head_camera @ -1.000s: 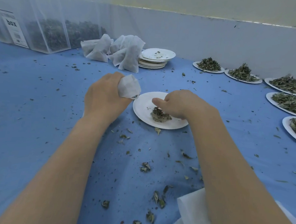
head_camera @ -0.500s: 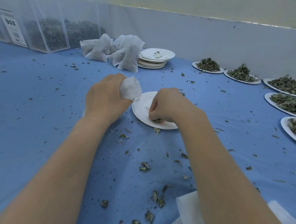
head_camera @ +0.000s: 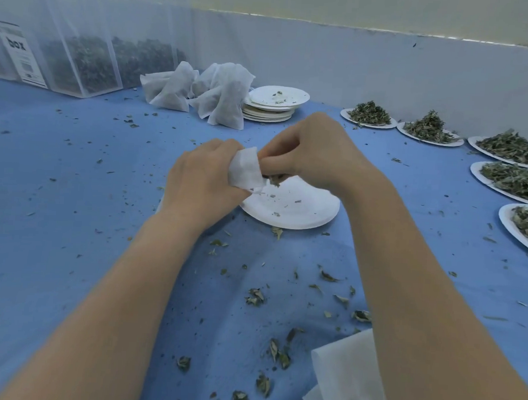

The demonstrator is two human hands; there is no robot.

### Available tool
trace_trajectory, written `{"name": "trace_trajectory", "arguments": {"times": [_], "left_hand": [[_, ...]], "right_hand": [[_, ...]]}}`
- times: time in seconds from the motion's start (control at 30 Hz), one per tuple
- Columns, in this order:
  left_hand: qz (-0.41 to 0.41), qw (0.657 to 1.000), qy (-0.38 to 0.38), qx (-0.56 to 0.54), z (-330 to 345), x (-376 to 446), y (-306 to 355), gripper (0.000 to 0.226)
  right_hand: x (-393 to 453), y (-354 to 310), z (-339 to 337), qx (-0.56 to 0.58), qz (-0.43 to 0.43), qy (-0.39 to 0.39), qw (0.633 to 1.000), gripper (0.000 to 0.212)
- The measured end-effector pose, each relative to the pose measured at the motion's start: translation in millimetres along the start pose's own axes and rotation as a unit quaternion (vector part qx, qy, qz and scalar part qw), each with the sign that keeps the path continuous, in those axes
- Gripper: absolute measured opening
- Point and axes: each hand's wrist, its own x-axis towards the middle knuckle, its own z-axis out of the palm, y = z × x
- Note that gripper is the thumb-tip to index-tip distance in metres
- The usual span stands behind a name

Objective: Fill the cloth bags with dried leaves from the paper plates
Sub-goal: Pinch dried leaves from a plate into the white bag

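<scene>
The right hand (head_camera: pixel 318 153) has come up off the paper plate (head_camera: pixel 299 211) since a moment ago and now meets the left hand (head_camera: pixel 202 180) above it, fingers curled and pinching a small clump of dried leaves (head_camera: pixel 274 179) at the mouth of the cloth bag (head_camera: pixel 246 172). The left hand grips that white bag, bunched in its fist, just over the plate's near-left rim. The plate beneath both hands is nearly bare, only crumbs on it. Nearer than the hands, loose leaf scraps (head_camera: pixel 278 352) litter the blue table (head_camera: pixel 54 218), and folded white cloth (head_camera: pixel 344 378) lies below the right forearm. Off to the right of the right hand, plates heaped with leaves (head_camera: pixel 511 179) curve along the table edge. Beyond the hands sit filled bags (head_camera: pixel 219 98) beside a stack of used plates (head_camera: pixel 275 103), and far left a clear box (head_camera: pixel 79 58) of leaves.
</scene>
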Motion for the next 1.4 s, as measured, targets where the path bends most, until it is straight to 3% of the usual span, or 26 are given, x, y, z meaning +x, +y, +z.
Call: {"name": "trace_trajectory", "arguments": {"times": [0.1, 0.2, 0.37, 0.5, 0.6, 0.67, 0.9, 1.0, 1.13, 1.3, 1.4], "left_hand": [[-0.006, 0.999, 0.004, -0.052, 2.0, -2.3, 7.4, 0.038], [-0.031, 0.995, 0.023, -0.092, 3.5, -2.8, 12.6, 0.036], [-0.057, 0.987, 0.04, -0.145, 3.1, -1.4, 11.0, 0.036], [-0.07, 0.985, 0.033, -0.151, 1.6, -1.9, 9.2, 0.04], [-0.062, 0.986, 0.039, -0.153, 0.6, -1.1, 6.2, 0.041], [-0.047, 0.988, 0.037, -0.145, 0.4, -1.2, 5.6, 0.039], [-0.042, 0.99, 0.031, -0.134, 4.0, -4.2, 13.5, 0.038], [-0.036, 0.988, 0.043, -0.146, 4.0, -5.1, 14.7, 0.035], [-0.027, 0.984, 0.048, -0.167, 3.3, -5.2, 8.7, 0.047], [-0.079, 0.982, 0.016, -0.171, 5.5, -8.2, -13.0, 0.052], [-0.105, 0.977, 0.01, -0.184, 7.7, -10.5, -20.9, 0.053]], "right_hand": [[1.8, -2.2, 6.0, 0.0, -0.009, 0.02, 1.0, 0.021], [4.7, -4.2, 9.7, 0.038, -0.022, 0.047, 0.998, 0.008], [6.4, -8.4, 15.7, 0.077, -0.03, 0.053, 0.995, 0.017], [5.6, -9.9, 12.6, 0.017, -0.056, -0.003, 0.998, 0.024], [0.8, -11.3, 2.7, 0.031, -0.061, -0.056, 0.996, 0.017], [-2.4, -10.0, -1.2, 0.039, -0.074, -0.063, 0.995, 0.024], [4.7, -15.5, 19.9, -0.062, -0.059, 0.059, 0.995, 0.02], [2.9, -13.4, 16.8, -0.04, -0.068, -0.01, 0.997, 0.009], [-1.9, -9.3, 3.0, 0.04, -0.07, -0.073, 0.994, 0.019], [0.0, 1.6, -3.6, 0.077, -0.026, -0.03, 0.996, 0.018], [4.0, 16.5, -2.4, 0.014, 0.032, 0.033, 0.999, 0.014]]}}
